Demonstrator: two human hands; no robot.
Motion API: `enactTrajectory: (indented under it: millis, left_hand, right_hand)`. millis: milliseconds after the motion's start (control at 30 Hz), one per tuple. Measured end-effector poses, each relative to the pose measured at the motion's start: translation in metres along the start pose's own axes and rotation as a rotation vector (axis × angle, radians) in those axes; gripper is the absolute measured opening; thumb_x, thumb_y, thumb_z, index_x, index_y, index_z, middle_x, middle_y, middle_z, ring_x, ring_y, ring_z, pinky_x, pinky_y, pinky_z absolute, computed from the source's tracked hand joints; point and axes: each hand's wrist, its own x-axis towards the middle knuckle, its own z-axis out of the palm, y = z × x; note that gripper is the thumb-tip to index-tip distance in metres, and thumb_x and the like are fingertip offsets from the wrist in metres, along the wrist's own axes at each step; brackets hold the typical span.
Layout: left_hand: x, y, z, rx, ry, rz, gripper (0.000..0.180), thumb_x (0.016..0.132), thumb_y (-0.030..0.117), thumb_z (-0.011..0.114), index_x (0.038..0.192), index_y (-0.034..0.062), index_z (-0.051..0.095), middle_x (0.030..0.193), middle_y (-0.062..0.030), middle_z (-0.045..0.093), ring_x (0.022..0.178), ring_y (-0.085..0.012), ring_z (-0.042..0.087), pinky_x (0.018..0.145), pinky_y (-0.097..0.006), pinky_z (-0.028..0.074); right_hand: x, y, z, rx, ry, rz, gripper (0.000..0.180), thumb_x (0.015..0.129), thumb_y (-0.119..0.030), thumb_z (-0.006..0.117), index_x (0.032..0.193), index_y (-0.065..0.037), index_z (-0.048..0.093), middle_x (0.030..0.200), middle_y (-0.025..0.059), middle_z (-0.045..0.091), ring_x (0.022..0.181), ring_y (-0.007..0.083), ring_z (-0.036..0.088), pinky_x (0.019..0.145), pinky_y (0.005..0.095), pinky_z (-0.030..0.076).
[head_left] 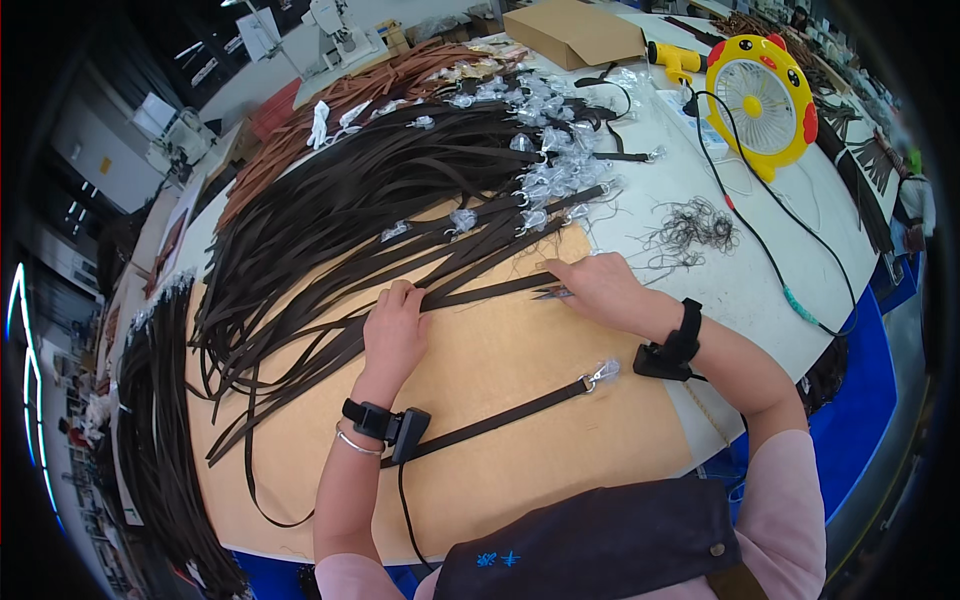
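My left hand lies flat, fingers together, pressing on a dark brown strap on the tan board. My right hand grips small snips whose tips rest at that strap's end. A large heap of dark brown straps with metal clips in clear wrap fans out beyond both hands. A single strap with a wrapped clip lies on the board near my body. Both wrists wear black bands.
Light brown straps lie at the far side. A cardboard box, a yellow tool and a yellow desk fan with a black cable stand at the back right. Thread scraps lie on the white table. More dark straps hang at left.
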Motion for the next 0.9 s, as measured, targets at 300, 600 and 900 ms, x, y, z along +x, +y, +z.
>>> enactTrajectory:
  millis: [300, 600, 900]
  left_hand:
    - [-0.002, -0.009, 0.001, -0.390, 0.274, -0.121, 0.007, 0.088, 0.006, 0.064, 0.095, 0.0081, 0.064, 0.087, -0.0101, 0.066, 0.084, -0.0330, 0.065, 0.070, -0.041, 0.052]
    - [-0.030, 0.045, -0.080, -0.569, 0.199, 0.237, 0.008, 0.092, 0.009, 0.062, 0.098, 0.0070, 0.059, 0.091, -0.0056, 0.064, 0.074, -0.0263, 0.065, 0.058, -0.036, 0.049]
    - [-0.090, -0.021, -0.057, -0.010, 0.017, 0.069, 0.006, 0.089, 0.015, 0.059, 0.092, 0.0105, 0.059, 0.080, -0.0059, 0.066, 0.066, -0.0289, 0.067, 0.053, -0.040, 0.051]
  right_hand:
    - [0.017, 0.019, 0.025, 0.052, 0.052, 0.077, 0.040, 0.089, -0.022, 0.065, 0.127, -0.011, 0.056, 0.073, 0.0178, 0.067, 0.069, 0.0390, 0.067, 0.061, 0.0505, 0.050]
    - [0.050, 0.031, 0.035, 0.356, 0.380, -0.133, 0.036, 0.078, 0.004, 0.069, 0.112, -0.004, 0.063, 0.078, 0.0144, 0.067, 0.069, 0.0347, 0.066, 0.063, 0.0369, 0.051]
    - [-0.036, 0.004, -0.009, -0.067, 0.402, -0.276, 0.029, 0.065, 0.005, 0.064, 0.092, -0.004, 0.064, 0.070, 0.0119, 0.060, 0.062, 0.0327, 0.060, 0.054, 0.0432, 0.044]
